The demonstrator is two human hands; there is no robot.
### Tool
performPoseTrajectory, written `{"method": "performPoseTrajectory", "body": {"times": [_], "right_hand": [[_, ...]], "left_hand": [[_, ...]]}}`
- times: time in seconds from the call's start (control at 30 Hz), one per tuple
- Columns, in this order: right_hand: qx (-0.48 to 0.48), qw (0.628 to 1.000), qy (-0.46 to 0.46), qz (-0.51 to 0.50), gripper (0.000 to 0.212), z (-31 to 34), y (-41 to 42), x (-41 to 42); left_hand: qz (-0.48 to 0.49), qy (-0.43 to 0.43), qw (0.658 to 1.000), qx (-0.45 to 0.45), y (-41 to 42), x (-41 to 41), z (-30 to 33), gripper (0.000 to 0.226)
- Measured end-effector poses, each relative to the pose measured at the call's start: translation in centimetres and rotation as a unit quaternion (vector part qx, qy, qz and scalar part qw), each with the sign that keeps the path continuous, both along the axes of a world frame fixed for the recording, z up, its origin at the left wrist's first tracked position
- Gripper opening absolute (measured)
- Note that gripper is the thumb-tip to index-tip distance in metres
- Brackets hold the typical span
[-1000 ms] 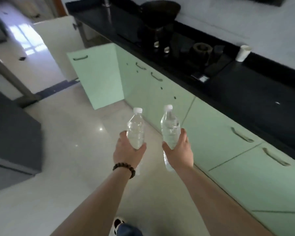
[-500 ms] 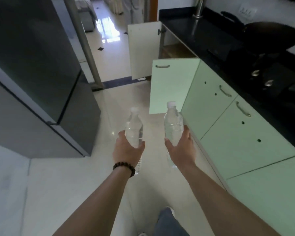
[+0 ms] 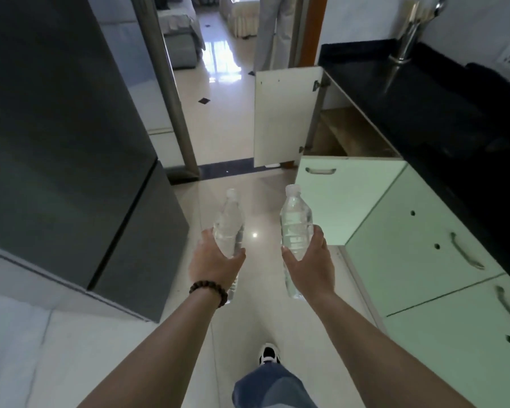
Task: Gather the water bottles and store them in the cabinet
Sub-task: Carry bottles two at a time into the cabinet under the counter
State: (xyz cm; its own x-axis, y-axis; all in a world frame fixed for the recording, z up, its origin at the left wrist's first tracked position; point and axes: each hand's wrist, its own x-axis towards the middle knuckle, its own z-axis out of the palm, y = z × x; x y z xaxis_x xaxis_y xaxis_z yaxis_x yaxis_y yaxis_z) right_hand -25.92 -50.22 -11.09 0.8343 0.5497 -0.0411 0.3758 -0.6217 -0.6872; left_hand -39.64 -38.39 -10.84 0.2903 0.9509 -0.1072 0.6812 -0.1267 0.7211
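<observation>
I carry two clear water bottles with white caps, held upright in front of me over the floor. My left hand (image 3: 215, 265), with a bead bracelet at the wrist, grips the left bottle (image 3: 229, 225) around its lower half. My right hand (image 3: 309, 266) grips the right bottle (image 3: 295, 222) the same way. Ahead on the right an open cabinet (image 3: 345, 134) under the black counter shows a brown interior, with its white door (image 3: 283, 116) and a green door (image 3: 342, 198) both swung out.
A dark grey fridge (image 3: 71, 148) fills the left side. Green cabinet fronts (image 3: 424, 254) with metal handles run along the right below the black counter (image 3: 424, 107). A doorway (image 3: 224, 83) to a bright room lies straight ahead, where a person's legs (image 3: 273, 30) stand.
The view has swung left, from the counter to down the aisle, and moved forward; the open cabinet is now nearer. Both hands keep their bottles in the same grip.
</observation>
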Motion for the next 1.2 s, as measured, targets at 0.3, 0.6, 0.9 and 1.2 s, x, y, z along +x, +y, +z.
{"method": "performPoseTrajectory", "body": {"times": [0.3,0.6,0.9,1.2], "right_hand": [[-0.001,1.000,0.011,0.004,0.081,1.0,13.8,9.2],[0.029,0.997,0.017,-0.074,0.067,-0.8,29.2,15.6],[0.013,0.975,0.015,-0.220,0.067,-0.3,41.6,19.8],[0.000,0.931,0.018,-0.365,0.072,-0.9,42.9,24.9]], "left_hand": [[-0.018,0.022,0.999,0.024,13.4,10.1,1.3,0.061],[-0.108,0.032,0.993,0.023,31.6,18.5,-0.8,0.065],[-0.237,0.049,0.970,0.019,47.3,27.6,0.6,0.066],[-0.368,0.050,0.928,-0.007,49.3,37.7,-0.6,0.058]]}}
